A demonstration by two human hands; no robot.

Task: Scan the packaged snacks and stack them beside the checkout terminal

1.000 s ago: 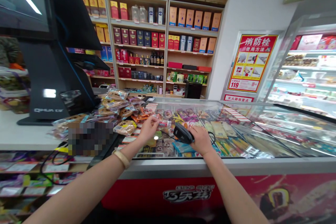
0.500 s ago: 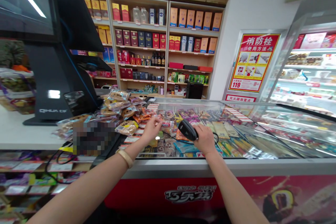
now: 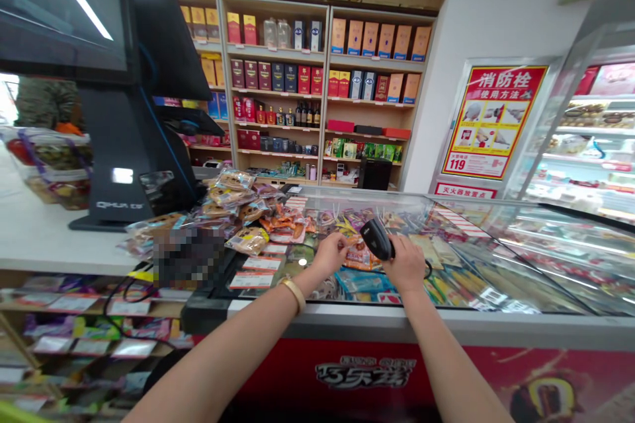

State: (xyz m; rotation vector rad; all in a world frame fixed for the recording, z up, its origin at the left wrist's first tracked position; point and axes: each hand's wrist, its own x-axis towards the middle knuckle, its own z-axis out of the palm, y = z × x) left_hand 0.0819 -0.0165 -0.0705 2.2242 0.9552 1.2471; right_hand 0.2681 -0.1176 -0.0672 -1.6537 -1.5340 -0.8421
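Observation:
My right hand (image 3: 405, 263) is closed round the handle of a black barcode scanner (image 3: 377, 239), which tilts up to the left above the glass-topped freezer (image 3: 282, 271). My left hand (image 3: 331, 255), with a gold bangle on its wrist, pinches at the left edge of an orange snack packet (image 3: 361, 256). That packet lies just below the scanner's head, partly behind my right fingers. Left of my hands is a loose group of small orange packets (image 3: 292, 223), beside a pile of clear-wrapped brown snacks (image 3: 233, 188).
A black checkout terminal (image 3: 133, 145) stands on the white counter (image 3: 106, 248) at the left. Price labels (image 3: 255, 277) lie on the freezer's left side. A dark cable (image 3: 112, 317) hangs below the counter. Shelves of boxed goods (image 3: 325, 86) line the back wall.
My left hand has moved right, away from the pile, to the orange packet near the scanner. My right hand still holds the scanner, slightly higher. The view has swung a little left.

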